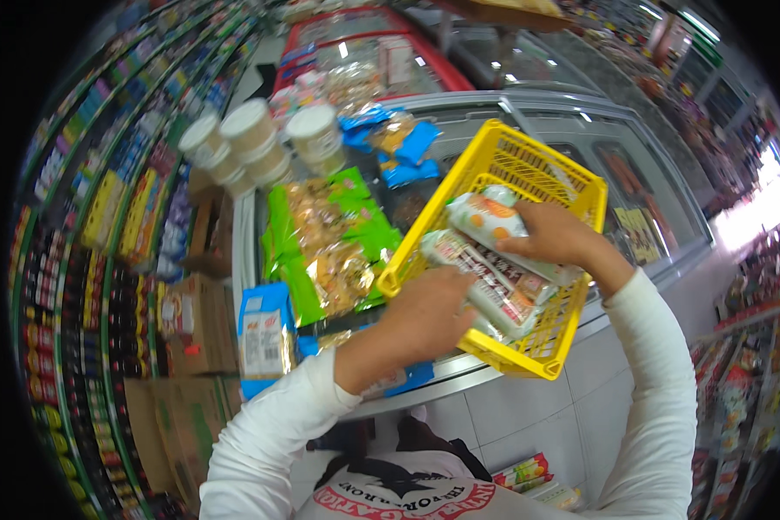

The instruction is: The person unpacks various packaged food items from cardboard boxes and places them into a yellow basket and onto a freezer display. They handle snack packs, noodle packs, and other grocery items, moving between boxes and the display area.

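A yellow plastic basket (pixel 494 364) rests tilted across the top of a glass-lidded chest freezer. Inside it lie several plastic-wrapped food packets, among them a white packet with orange print (pixel 483 214) and a long packet with dark lettering (pixel 491 276). My right hand (pixel 552 237) reaches over the basket's right side, thumb and fingers around the orange-printed packet. At the near left rim is my left hand (pixel 435 311), its fingers curled by the end of the long packet. Whether those fingers grip it is hidden.
On the freezer, left of the basket, lie green snack bags (pixel 328 244), blue bags (pixel 266 338) and stacked white-lidded tubs (pixel 253 133). Cardboard boxes (pixel 198 318) and stocked shelves line the left. More packets (pixel 526 474) sit low by my body. A red-framed freezer (pixel 422 52) stands beyond.
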The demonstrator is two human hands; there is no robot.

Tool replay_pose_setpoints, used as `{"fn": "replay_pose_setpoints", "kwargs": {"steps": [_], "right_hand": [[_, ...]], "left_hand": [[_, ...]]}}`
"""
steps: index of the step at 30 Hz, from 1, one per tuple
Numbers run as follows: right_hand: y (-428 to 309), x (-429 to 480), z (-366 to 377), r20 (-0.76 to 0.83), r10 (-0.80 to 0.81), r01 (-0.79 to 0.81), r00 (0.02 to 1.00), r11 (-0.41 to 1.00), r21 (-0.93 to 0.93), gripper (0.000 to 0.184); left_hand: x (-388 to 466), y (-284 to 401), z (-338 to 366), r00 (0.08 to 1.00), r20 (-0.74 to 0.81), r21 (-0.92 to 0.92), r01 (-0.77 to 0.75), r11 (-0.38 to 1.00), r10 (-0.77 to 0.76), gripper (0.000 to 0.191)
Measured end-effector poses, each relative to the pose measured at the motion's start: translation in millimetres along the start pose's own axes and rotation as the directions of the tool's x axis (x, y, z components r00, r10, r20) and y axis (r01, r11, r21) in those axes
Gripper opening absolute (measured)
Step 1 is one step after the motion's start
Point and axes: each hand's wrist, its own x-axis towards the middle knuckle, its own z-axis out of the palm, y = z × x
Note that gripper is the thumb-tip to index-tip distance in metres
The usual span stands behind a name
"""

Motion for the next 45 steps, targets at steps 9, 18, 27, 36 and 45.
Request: {"fn": "replay_pose_setpoints", "kwargs": {"steps": [9, 18, 27, 36, 45], "right_hand": [[6.1, 8.9, 34.7, -0.119, 0.089, -0.101, 0.989, 0.990, -0.102, 0.081], [22.7, -7.1, 27.7, -0.365, 0.177, -0.135, 0.914, 0.981, 0.139, 0.063], [-329.6, -119.6, 79.1, -0.745, -0.091, 0.084, 0.661, 0.995, -0.047, 0.043], [-532.3, -69.3, 252.6, -0.492, -0.247, 0.170, 0.835, 0.966, -0.197, 0.060], [-450.1, -23.4, 320.8, -0.557, 0.076, -0.219, 0.827, 0.956, -0.194, 0.094]], "left_hand": [[-172.3, -4.9, 48.7, 0.952, -0.025, -0.346, -0.296, 0.891, 0.306, 0.045], [-371.5, -107.2, 68.5, 0.960, 0.016, -0.676, 0.218, 0.704, -0.281, 0.046], [-585.0, -247.5, 81.0, 0.775, -0.093, -0.783, 0.331, 0.527, -0.625, 0.044], [-756.0, -300.2, 94.9, 0.462, -0.231, -0.720, 0.511, 0.470, -0.856, 0.042], [-817.3, -267.9, 114.8, 0.405, -0.428, -0.658, 0.474, 0.585, -0.808, 0.041]]}}
